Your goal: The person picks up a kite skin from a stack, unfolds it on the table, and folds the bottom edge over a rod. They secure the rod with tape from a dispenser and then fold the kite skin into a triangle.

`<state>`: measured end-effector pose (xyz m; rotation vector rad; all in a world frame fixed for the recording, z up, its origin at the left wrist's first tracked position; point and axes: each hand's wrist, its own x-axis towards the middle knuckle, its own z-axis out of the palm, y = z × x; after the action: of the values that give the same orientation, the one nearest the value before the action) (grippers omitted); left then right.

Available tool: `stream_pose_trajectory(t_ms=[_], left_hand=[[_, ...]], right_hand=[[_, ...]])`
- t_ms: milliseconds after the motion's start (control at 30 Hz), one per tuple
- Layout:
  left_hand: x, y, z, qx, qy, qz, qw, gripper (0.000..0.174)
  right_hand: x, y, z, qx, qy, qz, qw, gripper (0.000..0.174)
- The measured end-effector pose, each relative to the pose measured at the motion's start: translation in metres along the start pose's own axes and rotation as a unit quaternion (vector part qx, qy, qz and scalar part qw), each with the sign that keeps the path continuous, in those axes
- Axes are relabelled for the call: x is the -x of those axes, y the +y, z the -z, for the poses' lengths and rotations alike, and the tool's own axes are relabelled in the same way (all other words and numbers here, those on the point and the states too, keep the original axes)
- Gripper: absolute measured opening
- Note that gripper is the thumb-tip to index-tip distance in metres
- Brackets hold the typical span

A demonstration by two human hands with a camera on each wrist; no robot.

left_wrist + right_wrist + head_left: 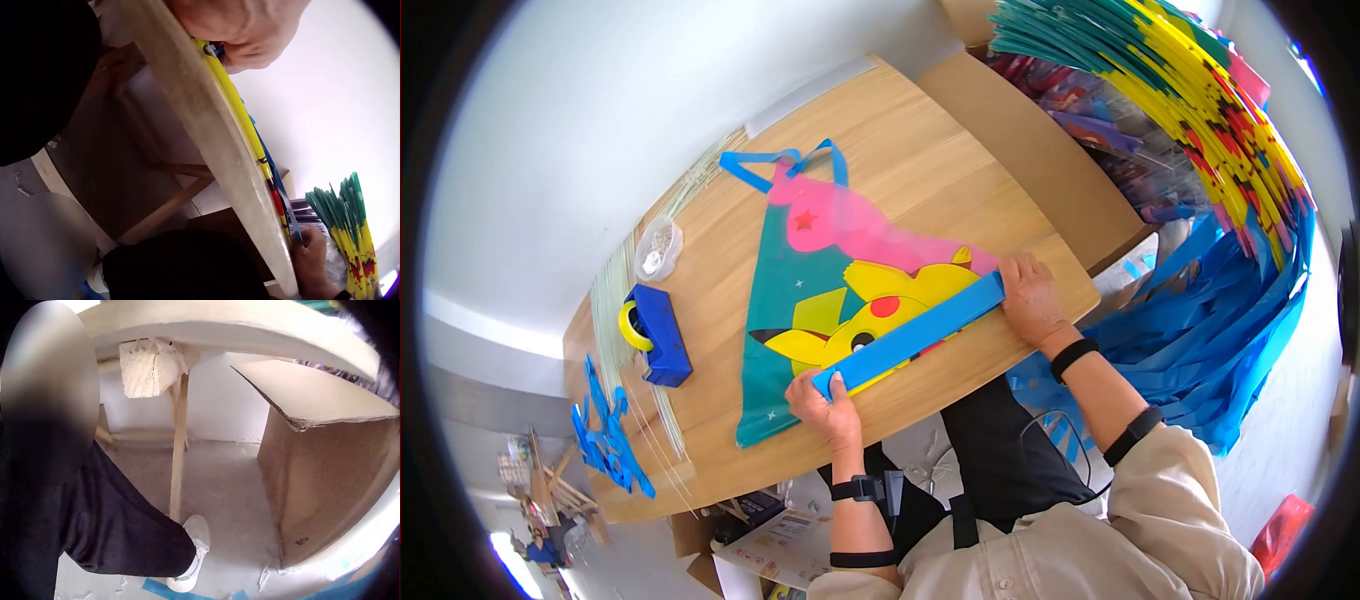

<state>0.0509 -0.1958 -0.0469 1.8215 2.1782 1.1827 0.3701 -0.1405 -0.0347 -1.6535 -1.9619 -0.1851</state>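
A triangular printed plastic kite sheet (800, 270), green and pink with a yellow cartoon figure, lies on the wooden table. Across the figure, near the table's front edge, stretches a flat blue plastic strip (925, 332). My left hand (828, 408) pinches the strip's lower left end, thumb on top. At the upper right end, my right hand (1032, 300) grips the strip with curled fingers. Both hands also show along the table edge in the left wrist view, the left one (247, 28) close and the right one (310, 259) farther off. Blue ribbon loops (830, 160) lie at the sheet's far tip.
On the table's left stand a blue tape dispenser (665, 335) and a clear plastic tub (659, 250), near thin pale rods (612, 300) and blue ribbon scraps (610, 430). An open cardboard box (1040, 150) and a hanging bundle of printed sheets (1200, 110) are at the right.
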Motion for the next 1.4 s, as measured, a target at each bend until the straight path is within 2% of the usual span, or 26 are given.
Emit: stream_pose_trajectory(t_ms=[67,133,200,267,300,333,367,400,467,500,567,600,700,767,800,867,900,967,1200,1300,1367,1400], left_hand=[[0.001,0.003,0.001,0.020,0.025,0.008,0.999,0.025],[-0.001,0.008,0.002,0.037,0.052,0.013,0.998,0.027],[-0.006,0.012,0.009,0.034,0.084,-0.065,0.994,0.033],[-0.006,0.007,0.013,-0.053,0.036,-0.103,0.993,0.033],[-0.007,0.002,0.013,-0.088,0.041,-0.150,0.984,0.031],[-0.010,0.013,0.024,-0.079,-0.002,-0.146,0.986,0.025],[-0.011,0.011,0.021,-0.057,0.002,-0.170,0.984,0.019],[-0.011,0.012,0.025,-0.099,-0.027,-0.209,0.973,0.015],[-0.010,0.011,0.031,-0.114,-0.080,-0.253,0.957,0.014],[-0.008,0.005,0.026,-0.132,-0.068,-0.243,0.959,0.014],[-0.001,-0.007,0.017,-0.123,-0.132,-0.251,0.951,0.019],[0.002,-0.008,0.021,-0.128,-0.123,-0.246,0.953,0.019],[0.013,-0.008,0.030,-0.169,-0.085,-0.268,0.945,0.028],[0.020,-0.006,0.038,-0.127,-0.089,-0.236,0.959,0.039],[0.023,-0.004,0.041,-0.128,-0.083,-0.235,0.960,0.039],[0.029,-0.002,0.045,-0.135,-0.110,-0.194,0.965,0.044],[0.031,-0.003,0.044,-0.137,-0.104,-0.193,0.966,0.044],[0.034,-0.003,0.042,-0.133,-0.115,-0.177,0.968,0.048],[0.041,-0.004,0.046,-0.086,-0.081,-0.153,0.981,0.051],[0.034,-0.006,0.038,-0.084,-0.078,-0.161,0.980,0.044],[0.024,-0.017,0.020,-0.203,-0.074,-0.225,0.950,0.038],[0.020,-0.018,0.020,-0.203,-0.069,-0.224,0.951,0.038]], right_hand=[[-0.003,0.004,0.004,-0.017,0.004,0.038,0.999,0.019],[-0.007,0.009,0.009,-0.024,0.012,0.138,0.990,0.029],[-0.008,0.014,0.013,-0.027,-0.005,0.186,0.982,0.036],[-0.009,0.015,0.018,-0.044,-0.009,0.216,0.975,0.032],[-0.010,0.017,0.018,-0.056,-0.011,0.244,0.968,0.034],[-0.012,0.014,0.020,-0.063,-0.021,0.250,0.966,0.034],[-0.009,0.018,0.018,-0.033,-0.015,0.269,0.963,0.036],[-0.007,0.021,0.018,-0.028,-0.048,0.275,0.960,0.036],[-0.006,0.023,0.020,0.016,-0.071,0.293,0.953,0.038],[-0.005,0.028,0.016,0.001,-0.062,0.309,0.949,0.038],[-0.005,0.039,0.008,0.038,-0.096,0.336,0.936,0.036],[-0.006,0.042,0.004,0.035,-0.090,0.346,0.933,0.036],[-0.010,0.043,0.004,0.034,-0.129,0.350,0.927,0.035],[-0.013,0.037,0.015,0.007,-0.241,0.268,0.933,0.038],[-0.012,0.030,0.024,0.008,-0.237,0.271,0.933,0.038],[-0.007,0.012,0.044,0.032,-0.245,0.242,0.938,0.053],[-0.005,0.009,0.047,0.032,-0.241,0.246,0.938,0.053],[0.003,0.003,0.052,0.080,-0.285,0.164,0.941,0.067],[0.004,-0.008,0.060,0.082,-0.321,0.135,0.934,0.067],[0.005,-0.011,0.053,0.145,-0.279,0.105,0.943,0.066],[-0.002,-0.019,0.050,0.107,-0.273,0.178,0.940,0.063],[-0.004,-0.015,0.043,0.109,-0.269,0.182,0.940,0.063]])
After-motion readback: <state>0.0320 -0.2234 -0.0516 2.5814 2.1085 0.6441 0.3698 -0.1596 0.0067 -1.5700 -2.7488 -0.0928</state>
